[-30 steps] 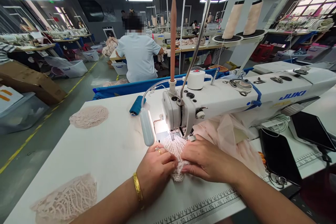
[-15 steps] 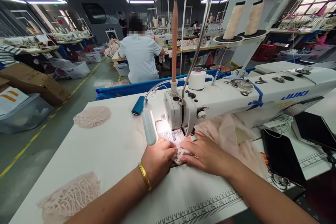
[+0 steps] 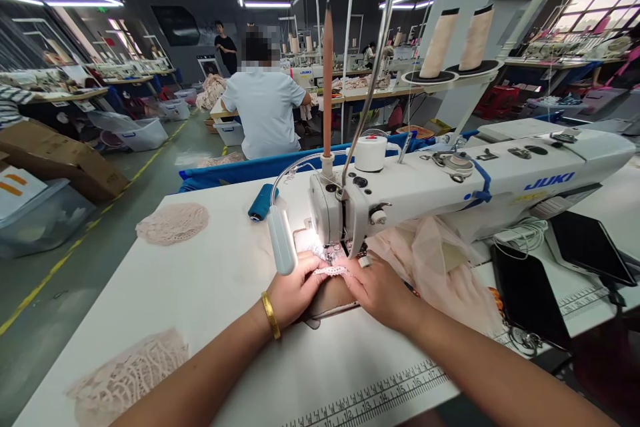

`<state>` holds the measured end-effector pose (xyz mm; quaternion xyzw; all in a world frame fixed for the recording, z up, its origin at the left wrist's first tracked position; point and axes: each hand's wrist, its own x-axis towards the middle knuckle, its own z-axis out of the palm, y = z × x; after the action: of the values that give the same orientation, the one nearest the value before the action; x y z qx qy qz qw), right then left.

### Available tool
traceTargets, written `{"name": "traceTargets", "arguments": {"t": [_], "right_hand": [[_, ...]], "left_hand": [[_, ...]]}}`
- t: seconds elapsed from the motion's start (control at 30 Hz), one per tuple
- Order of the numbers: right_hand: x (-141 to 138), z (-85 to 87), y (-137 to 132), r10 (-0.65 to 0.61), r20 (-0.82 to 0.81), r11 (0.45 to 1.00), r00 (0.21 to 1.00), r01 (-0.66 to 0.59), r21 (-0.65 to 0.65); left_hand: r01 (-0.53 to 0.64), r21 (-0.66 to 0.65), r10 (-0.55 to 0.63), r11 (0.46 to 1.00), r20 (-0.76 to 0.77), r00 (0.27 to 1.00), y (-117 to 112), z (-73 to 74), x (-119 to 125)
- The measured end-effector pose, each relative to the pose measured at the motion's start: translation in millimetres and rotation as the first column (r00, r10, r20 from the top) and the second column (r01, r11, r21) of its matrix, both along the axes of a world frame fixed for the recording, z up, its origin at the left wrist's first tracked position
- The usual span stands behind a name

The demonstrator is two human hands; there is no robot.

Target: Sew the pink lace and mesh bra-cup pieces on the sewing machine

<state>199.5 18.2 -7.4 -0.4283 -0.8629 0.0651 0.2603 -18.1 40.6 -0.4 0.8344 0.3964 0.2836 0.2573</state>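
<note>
A pale pink piece of lace [image 3: 332, 271] lies under the lit head of a white sewing machine [image 3: 330, 213], its near edge raised between my hands. My left hand [image 3: 295, 289], with a gold bangle at the wrist, pinches the left end of that edge. On the other side my right hand [image 3: 383, 287] grips the right end, thumb and fingers close to the presser foot. Part of the lace is hidden by my fingers and the machine head. Sheer beige fabric [image 3: 430, 260] lies bunched beneath the machine arm, just beyond my right hand.
Two lace pieces, one upper [image 3: 173, 223] and one lower [image 3: 133, 373], lie on the table's left. A teal thread spool [image 3: 263, 202] and a lamp [image 3: 283, 240] stand near the needle. A black phone [image 3: 530, 297] lies right; a person [image 3: 265, 107] sits ahead.
Both hands have moved forward toward the needle with the lace, uncovering the plate in front. The lace edge is now lifted between them. The view has shifted slightly.
</note>
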Motion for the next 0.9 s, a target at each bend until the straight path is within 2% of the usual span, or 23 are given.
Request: {"name": "traceTargets", "arguments": {"t": [0.17, 0.27, 0.4, 0.53, 0.7, 0.8, 0.9], "right_hand": [[2, 6.4, 2, 0.026, -0.222, 0.997, 0.975, -0.042, -0.069], [2, 7.8, 1, 0.042, -0.261, 0.995, 0.964, -0.065, -0.081], [2, 7.5, 0, 0.004, -0.293, 0.994, 0.956, -0.035, -0.102], [2, 6.0, 1, 0.032, -0.296, 0.997, 0.955, -0.052, -0.058], [6, 8.8, 0, 0.12, -0.203, 0.992, 0.972, -0.126, -0.02], [14, 17.2, -3, 0.275, -0.012, 0.957, 0.961, -0.275, -0.098], [22, 27.2, -8, 0.318, 0.149, 0.941, 0.936, -0.292, -0.171]], "left_hand": [[0.029, 0.002, -0.029, 1.0, 0.025, 0.999, 0, 4.6, 1], [0.001, 0.048, -0.002, 0.999, 0.025, 1.0, -2, 3.0, 2], [-0.015, 0.13, 0.015, 0.991, 0.006, 1.0, -3, 0.5, 4], [-0.014, 0.172, 0.016, 0.985, -0.011, 1.0, -3, -1.7, 3], [0.01, 0.263, -0.001, 0.965, -0.034, 0.999, -6, -5.0, 2], [0.079, 0.348, -0.054, 0.934, -0.082, 0.995, -15, -4.2, 1], [0.14, 0.396, -0.088, 0.908, -0.147, 0.985, -27, 0.3, -1]]}}
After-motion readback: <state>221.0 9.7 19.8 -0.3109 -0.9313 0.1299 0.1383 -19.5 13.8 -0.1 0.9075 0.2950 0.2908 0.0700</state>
